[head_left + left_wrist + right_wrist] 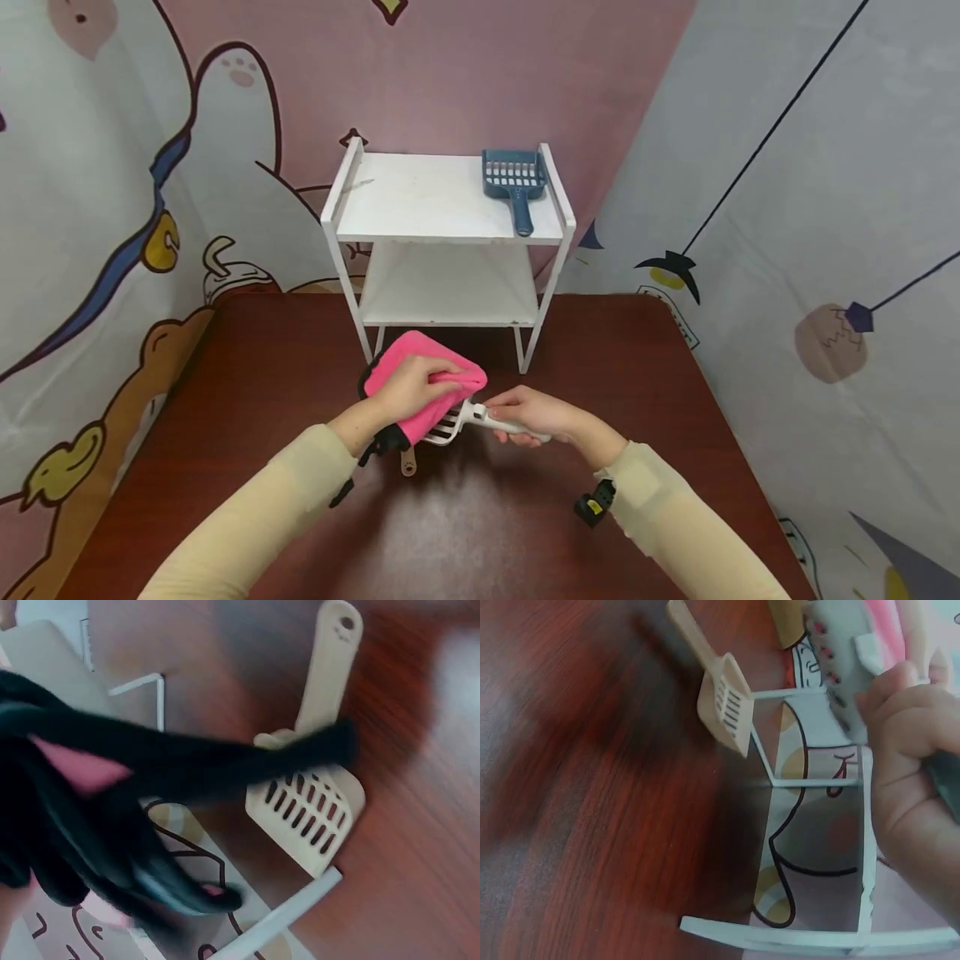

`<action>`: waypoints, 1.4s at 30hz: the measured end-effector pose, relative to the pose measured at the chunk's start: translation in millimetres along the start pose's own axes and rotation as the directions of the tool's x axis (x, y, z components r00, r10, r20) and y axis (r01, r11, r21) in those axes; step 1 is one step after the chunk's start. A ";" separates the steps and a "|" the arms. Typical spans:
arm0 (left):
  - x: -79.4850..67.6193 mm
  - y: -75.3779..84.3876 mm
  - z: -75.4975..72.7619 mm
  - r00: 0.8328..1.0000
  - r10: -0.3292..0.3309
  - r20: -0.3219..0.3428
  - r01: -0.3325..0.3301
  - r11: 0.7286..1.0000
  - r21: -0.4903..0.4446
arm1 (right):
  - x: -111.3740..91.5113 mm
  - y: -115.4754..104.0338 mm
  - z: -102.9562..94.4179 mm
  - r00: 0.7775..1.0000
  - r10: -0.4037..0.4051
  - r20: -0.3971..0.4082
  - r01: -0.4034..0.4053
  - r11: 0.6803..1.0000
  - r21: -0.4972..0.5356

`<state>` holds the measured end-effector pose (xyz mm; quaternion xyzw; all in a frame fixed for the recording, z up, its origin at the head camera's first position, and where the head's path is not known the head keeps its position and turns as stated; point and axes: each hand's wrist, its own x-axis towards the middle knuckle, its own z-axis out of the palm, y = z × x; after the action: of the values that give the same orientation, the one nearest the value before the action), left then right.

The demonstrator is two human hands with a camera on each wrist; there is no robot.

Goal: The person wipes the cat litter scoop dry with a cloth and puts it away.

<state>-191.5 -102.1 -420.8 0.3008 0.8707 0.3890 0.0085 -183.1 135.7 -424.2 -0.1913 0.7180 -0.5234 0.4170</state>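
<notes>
My left hand (411, 385) grips a pink cloth (386, 360) with black edging, pressed over the slotted head of a white litter scoop (474, 414). The fingers of my right hand (534, 412) curl round that scoop's handle, above the table. In the right wrist view the scoop (832, 652) looks grey, with pink showing through its slots. Below the cloth, a beige litter scoop (300, 817) lies on the table, mostly hidden in the head view except for its handle (408, 462). Black edging (187, 761) fills much of the left wrist view.
A white two-tier shelf (420, 200) stands at the back of the dark red-brown table (300, 400). On its top tier, at the right, lies a blue litter scoop (517, 177). Cartoon-printed sheets (787, 208) hang behind and at both sides.
</notes>
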 end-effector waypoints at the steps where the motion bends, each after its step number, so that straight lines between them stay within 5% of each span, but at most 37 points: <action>1: -0.3 -1.2 0.4 1.000 0.005 0.002 -0.005 1.000 0.007 | -0.2 0.2 0.0 1.000 -0.006 -0.005 0.006 1.000 -0.003; 10: -7.0 -21.0 -12.0 0.996 -0.004 0.089 -0.013 0.982 0.186 | -2.8 2.4 -1.2 0.999 -0.040 -0.031 0.039 0.999 -0.017; 21: -12.5 -28.4 -35.3 1.000 -0.022 -0.019 0.027 0.950 0.312 | -6.4 -1.3 -3.9 0.998 -0.062 -0.032 0.062 0.998 -0.016; 25: -23.3 -40.4 -47.8 0.989 -0.068 -0.130 0.105 0.947 0.304 | -11.5 6.5 -7.0 1.000 -0.016 -0.003 0.016 1.000 0.020; 30: -36.3 -49.3 -61.7 0.950 -0.147 -0.277 0.209 0.955 0.212 | -15.5 16.5 -13.4 0.999 -0.017 -0.028 0.019 0.998 0.059; 37: -40.6 -48.2 -66.5 0.942 -0.156 -0.298 0.210 0.964 0.160 | -10.4 25.4 -14.0 0.993 -0.043 -0.110 0.051 0.996 0.068; 42: -42.4 -44.7 -66.6 0.939 -0.162 -0.303 0.216 0.965 0.152 | -9.4 25.4 -14.7 0.976 -0.072 -0.205 0.056 0.995 -0.083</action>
<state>-196.5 -192.5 -414.2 0.1551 0.9196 0.3443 -0.1085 -185.3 160.7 -442.1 -0.1744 0.7706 -0.5259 0.3148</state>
